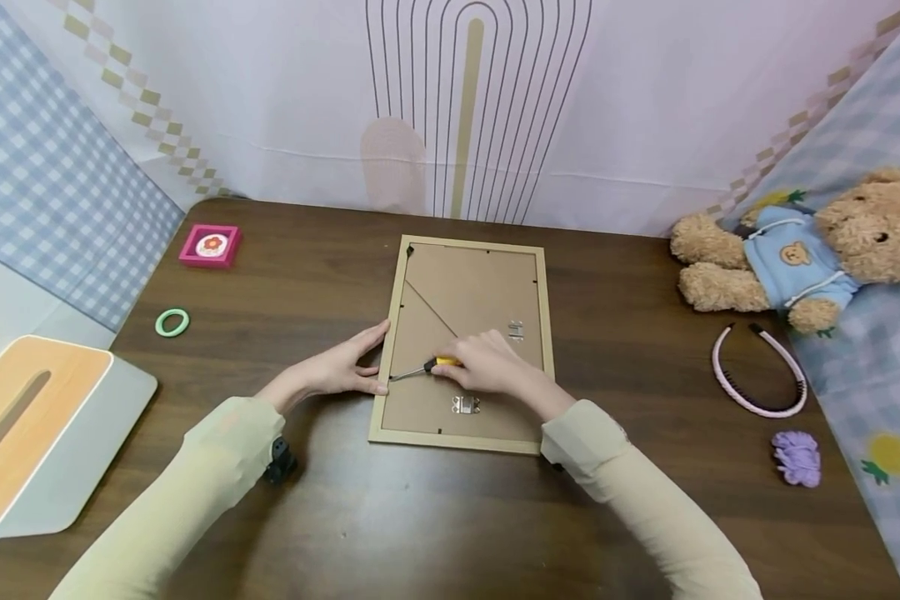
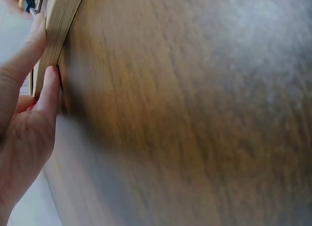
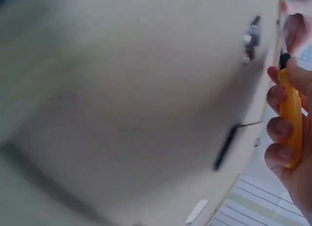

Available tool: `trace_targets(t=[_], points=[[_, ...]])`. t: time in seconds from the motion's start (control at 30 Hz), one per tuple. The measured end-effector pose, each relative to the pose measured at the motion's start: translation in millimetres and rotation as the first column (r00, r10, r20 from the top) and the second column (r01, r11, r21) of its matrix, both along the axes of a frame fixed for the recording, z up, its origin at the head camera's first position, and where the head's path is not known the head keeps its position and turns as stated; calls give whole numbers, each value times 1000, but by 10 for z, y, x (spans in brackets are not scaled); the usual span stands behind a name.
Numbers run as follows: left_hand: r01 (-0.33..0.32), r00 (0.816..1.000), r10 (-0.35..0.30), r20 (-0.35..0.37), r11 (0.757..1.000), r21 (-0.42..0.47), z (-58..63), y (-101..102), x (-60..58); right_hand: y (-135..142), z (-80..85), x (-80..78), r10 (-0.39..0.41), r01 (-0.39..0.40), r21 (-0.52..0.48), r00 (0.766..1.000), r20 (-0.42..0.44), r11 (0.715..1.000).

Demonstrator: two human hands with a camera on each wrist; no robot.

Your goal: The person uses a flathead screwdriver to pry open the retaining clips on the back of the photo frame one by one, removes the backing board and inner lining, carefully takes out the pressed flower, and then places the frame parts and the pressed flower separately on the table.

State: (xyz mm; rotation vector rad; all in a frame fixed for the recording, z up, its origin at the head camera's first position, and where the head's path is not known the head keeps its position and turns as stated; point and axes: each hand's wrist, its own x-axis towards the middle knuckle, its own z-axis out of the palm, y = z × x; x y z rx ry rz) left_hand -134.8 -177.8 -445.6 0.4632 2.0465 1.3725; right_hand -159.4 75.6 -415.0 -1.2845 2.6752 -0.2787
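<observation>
A wooden picture frame [image 1: 547,333] lies face down on the table, its brown backing board [image 1: 468,279] upward. My right hand [image 1: 487,361] grips a screwdriver by its yellow handle [image 3: 291,119], fingers wrapped round it. The metal shaft [image 1: 411,374] points left, its tip at a small dark tab on the frame's left inner edge. Against the left side of the frame rests my left hand [image 1: 342,364], fingers extended; its thumb [image 2: 33,41] lies on the top face and a finger [image 2: 49,87] touches the outer side. Two metal hangers, one of them a lower hanger [image 1: 465,405], sit on the board.
A pink box [image 1: 210,246] and a green ring [image 1: 172,322] lie left, beyond a tissue box [image 1: 97,442]. On the right are a teddy bear [image 1: 798,254], a pink headband [image 1: 720,367] and a purple scrunchie [image 1: 797,458]. A curtain [image 1: 292,108] hangs behind the table.
</observation>
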Motion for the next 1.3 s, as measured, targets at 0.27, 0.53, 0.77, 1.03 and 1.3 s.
trace_targets(t=[0.27,0.53,0.77,1.03,1.3], points=[[-14,999,13,-35,1000,-26,16,21,6,-343,441,-43,81,-63,166,992,-101,984],[-19,998,17,-62,1000,-25,19,24,-17,-632,652,23,96,-57,279,987,-129,959],[-34,999,32,-42,999,-28,4,13,8,-311,438,-40,-202,222,-30,929,311,975],[-31,998,31,-46,1000,-6,12,40,-9,-32,121,-41,-108,645,-266,479,871,717],[-36,999,35,-40,999,-13,0,17,10,-50,62,22,-146,730,-251,433,889,636]])
